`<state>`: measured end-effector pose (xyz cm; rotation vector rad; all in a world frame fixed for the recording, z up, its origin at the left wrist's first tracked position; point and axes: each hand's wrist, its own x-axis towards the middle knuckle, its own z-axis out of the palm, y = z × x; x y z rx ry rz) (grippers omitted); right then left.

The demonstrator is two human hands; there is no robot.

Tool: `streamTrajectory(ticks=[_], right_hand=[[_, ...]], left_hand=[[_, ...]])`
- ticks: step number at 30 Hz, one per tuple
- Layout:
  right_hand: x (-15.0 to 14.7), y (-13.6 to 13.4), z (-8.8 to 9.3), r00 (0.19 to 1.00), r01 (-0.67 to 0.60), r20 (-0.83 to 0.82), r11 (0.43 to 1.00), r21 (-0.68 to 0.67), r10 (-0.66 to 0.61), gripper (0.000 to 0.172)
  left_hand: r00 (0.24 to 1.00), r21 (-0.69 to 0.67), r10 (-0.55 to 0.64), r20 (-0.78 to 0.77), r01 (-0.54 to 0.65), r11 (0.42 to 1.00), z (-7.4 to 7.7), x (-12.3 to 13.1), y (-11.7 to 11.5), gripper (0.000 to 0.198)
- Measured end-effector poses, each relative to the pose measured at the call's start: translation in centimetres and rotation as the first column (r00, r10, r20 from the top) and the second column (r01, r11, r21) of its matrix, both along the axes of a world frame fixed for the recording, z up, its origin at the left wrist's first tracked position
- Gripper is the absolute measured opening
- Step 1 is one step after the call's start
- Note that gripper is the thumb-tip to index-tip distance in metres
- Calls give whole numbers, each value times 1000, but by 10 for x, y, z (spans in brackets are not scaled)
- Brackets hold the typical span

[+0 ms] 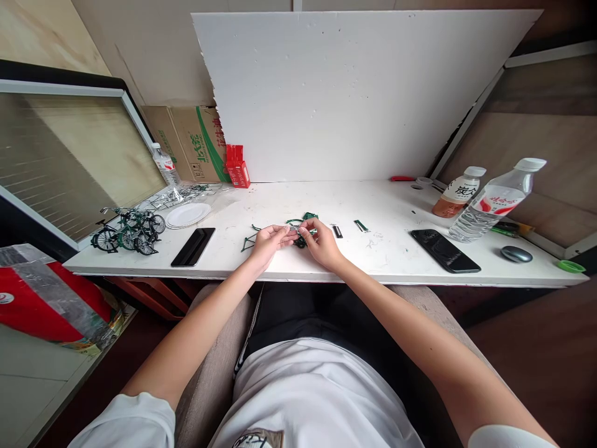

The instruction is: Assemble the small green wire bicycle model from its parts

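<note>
My left hand [269, 243] and my right hand [321, 244] meet over the front of the white table [396, 261]. Both pinch a small green and grey model part [296, 234] between the fingertips. Loose green pieces lie around them: a curved green piece [295, 221] just behind, a thin green frame piece [247, 242] to the left, and two small dark strips [337, 231] [360, 225] to the right.
Several finished green model bicycles [128, 231] stand at the table's left end, beside a white plate [188, 215] and a black tray [193, 246]. A black phone [444, 251], two bottles [494, 200] [458, 191] and a mouse [516, 254] sit at the right. A white foam board [349, 93] stands behind.
</note>
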<state>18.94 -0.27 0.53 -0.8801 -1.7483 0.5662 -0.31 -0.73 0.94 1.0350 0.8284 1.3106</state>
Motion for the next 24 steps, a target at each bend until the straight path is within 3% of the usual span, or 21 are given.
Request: streamTrajectory(ticks=[12, 20, 24], right_hand=[[0, -3, 1, 998, -69, -8, 997, -15, 69, 29], [-1, -5, 2, 996, -75, -53, 997, -7, 75, 27], [-2, -8, 4, 989, -108, -101, 994, -11, 106, 26]], left_hand=[[992, 27, -2, -122, 5, 1000, 0, 2, -4, 57], [985, 61, -13, -174, 24, 998, -6, 4, 2, 44], [967, 132, 52, -250, -19, 991, -7, 4, 2, 33]])
